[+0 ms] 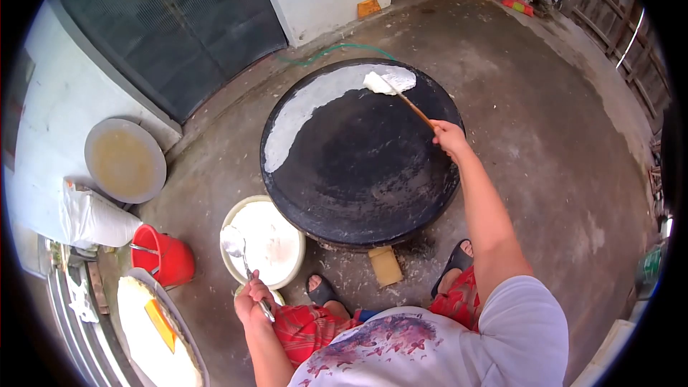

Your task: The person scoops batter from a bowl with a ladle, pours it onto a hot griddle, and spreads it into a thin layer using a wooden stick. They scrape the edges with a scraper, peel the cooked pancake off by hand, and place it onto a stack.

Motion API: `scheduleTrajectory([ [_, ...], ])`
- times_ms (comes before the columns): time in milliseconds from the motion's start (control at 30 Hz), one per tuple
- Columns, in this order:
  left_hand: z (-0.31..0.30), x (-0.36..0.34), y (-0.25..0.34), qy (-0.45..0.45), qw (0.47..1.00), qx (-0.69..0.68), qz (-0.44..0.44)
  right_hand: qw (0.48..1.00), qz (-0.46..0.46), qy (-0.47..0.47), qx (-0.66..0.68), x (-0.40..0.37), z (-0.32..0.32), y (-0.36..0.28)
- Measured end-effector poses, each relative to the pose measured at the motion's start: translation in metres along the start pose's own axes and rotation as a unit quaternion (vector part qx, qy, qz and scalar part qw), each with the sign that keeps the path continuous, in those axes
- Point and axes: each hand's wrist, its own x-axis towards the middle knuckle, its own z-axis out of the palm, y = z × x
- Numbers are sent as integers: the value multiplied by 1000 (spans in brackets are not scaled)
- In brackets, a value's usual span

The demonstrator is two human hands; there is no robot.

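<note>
A large round black griddle (365,172) stands in front of me. A curved band of white batter (308,104) lies along its far and left rim. My right hand (450,137) is closed around the wooden handle of a spreader (412,106), whose batter-coated head rests at the band's far right end. In my left hand (254,299) is a metal ladle (233,240), its bowl smeared white and held over the left side of a round tub (301,261). White batter fills much of the tub, which sits by the griddle's near left edge.
To my left are a red bucket (172,259), a white sack (97,218) and a round lid-like disc (125,161) leaning on the wall. Nearer lies a tray (193,347) with pale sheets and an orange scraper (160,322). A green hose (344,46) runs behind the griddle.
</note>
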Motion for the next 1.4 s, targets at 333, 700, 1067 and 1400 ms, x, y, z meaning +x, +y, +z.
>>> scheduleTrajectory([
  [333, -2, -4, -3, -22, 999, 24, -8, 975, -51, 18, -216, -30, 31, -21],
  [700, -6, -7, 1, -20, 999, 43, -6, 983, -57, 28, -171, -62, 78, -37],
  [1067, -10, -10, 5, -22, 997, 67, 13, 970, -40, 46, -237, -84, 48, -41],
  [1400, -7, -11, 3, -22, 997, 80, 5, 974, -94, -65, -197, -71, 95, -46],
])
